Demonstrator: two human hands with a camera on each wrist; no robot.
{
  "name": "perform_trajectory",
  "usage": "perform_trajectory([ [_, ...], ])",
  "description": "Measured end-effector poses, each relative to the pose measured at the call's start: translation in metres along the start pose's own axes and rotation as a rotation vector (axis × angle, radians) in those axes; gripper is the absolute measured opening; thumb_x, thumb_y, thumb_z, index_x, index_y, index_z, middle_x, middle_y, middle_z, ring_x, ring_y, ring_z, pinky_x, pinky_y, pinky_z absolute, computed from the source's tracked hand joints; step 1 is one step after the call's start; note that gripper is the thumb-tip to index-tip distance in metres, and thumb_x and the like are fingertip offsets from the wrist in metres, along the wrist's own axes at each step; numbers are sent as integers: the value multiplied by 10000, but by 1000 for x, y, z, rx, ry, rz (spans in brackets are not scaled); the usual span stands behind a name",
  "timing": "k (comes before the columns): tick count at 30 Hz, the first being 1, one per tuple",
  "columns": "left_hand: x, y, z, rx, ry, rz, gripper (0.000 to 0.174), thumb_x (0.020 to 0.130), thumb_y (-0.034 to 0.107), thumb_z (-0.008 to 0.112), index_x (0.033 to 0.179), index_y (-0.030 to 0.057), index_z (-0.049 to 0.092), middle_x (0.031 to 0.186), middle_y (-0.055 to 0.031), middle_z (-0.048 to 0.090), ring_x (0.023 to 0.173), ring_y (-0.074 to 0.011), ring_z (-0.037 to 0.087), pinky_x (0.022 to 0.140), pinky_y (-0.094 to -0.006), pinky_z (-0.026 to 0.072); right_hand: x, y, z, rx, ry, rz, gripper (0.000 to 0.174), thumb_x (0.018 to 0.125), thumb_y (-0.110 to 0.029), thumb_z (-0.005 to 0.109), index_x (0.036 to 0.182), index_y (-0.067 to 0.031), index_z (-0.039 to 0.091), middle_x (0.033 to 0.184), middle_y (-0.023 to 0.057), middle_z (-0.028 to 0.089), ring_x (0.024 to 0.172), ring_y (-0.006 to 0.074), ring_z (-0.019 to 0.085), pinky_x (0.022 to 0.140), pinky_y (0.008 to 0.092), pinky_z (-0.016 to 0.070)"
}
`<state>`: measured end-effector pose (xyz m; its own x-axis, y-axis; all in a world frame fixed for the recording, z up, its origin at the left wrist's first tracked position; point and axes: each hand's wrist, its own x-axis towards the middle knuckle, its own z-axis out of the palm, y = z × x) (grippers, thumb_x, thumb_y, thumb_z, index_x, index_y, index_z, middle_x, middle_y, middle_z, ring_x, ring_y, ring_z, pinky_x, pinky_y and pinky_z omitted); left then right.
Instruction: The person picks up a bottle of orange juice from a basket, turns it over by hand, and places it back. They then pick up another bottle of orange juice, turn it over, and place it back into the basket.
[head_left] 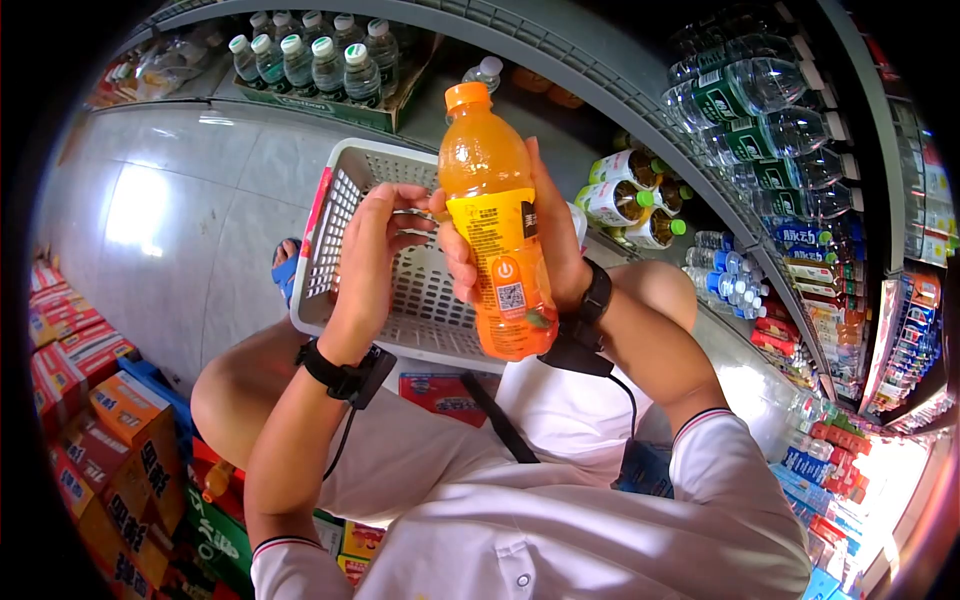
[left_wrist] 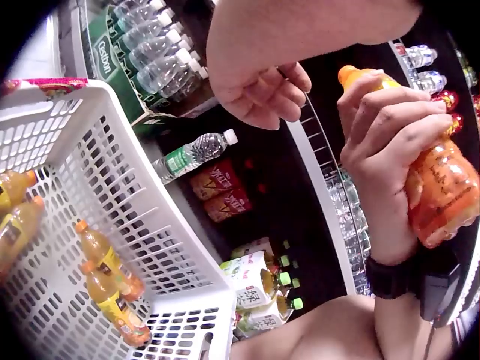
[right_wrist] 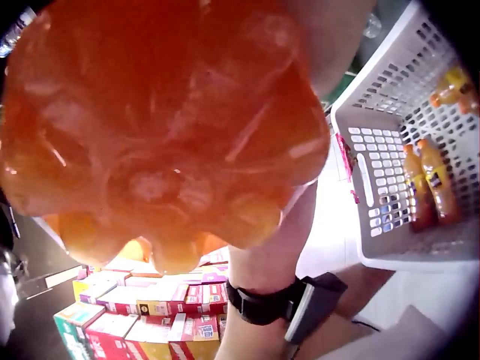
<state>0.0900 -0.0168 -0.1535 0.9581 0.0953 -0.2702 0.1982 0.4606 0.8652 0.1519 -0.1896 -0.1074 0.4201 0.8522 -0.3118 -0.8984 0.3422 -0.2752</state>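
Note:
An orange juice bottle (head_left: 485,230) with an orange cap and yellow label is held nearly upright over the basket. My right hand (head_left: 560,235) grips it from the side and behind, fingers wrapped round it in the left wrist view. The bottle's lumpy base fills much of the right wrist view. My left hand (head_left: 372,245) is just left of the bottle, fingers loosely bent with nothing in them. Below both hands stands a white plastic basket (head_left: 318,290). Several similar juice bottles lie in it, including one pair (left_wrist: 112,300) on the bottom.
A green carton (head_left: 390,118) of water bottles stands on the low shelf ahead. Green-capped drink packs (head_left: 620,190) sit on the shelf to the right, under stacked large water bottles (head_left: 760,130). Stacked boxes (head_left: 120,460) lie at the left. My bent knees flank the basket.

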Motion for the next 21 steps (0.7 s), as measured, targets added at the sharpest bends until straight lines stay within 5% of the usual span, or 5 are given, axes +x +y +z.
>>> perform_trajectory([
  [9, 1, -7, 0, 15, 0, 1, 438, 1054, 376, 376, 1146, 10, 597, 1039, -53, 634, 919, -115, 599, 835, -280, 483, -2, 3, -3, -104, -87, 1, 1015, 829, -881, 227, 1197, 16, 526, 776, 201, 615, 589, 338, 658, 562, 435, 574],
  [21, -1, -4, 5, 33, 13, -4, 440, 1057, 368, 365, 1118, 6, 609, 1013, -51, 638, 898, -126, 603, 822, -279, 487, -4, 4, -2, -31, -89, 34, 967, 837, -873, 258, 1209, -29, 546, 722, 141, 566, 551, 280, 588, 543, 414, 493],
])
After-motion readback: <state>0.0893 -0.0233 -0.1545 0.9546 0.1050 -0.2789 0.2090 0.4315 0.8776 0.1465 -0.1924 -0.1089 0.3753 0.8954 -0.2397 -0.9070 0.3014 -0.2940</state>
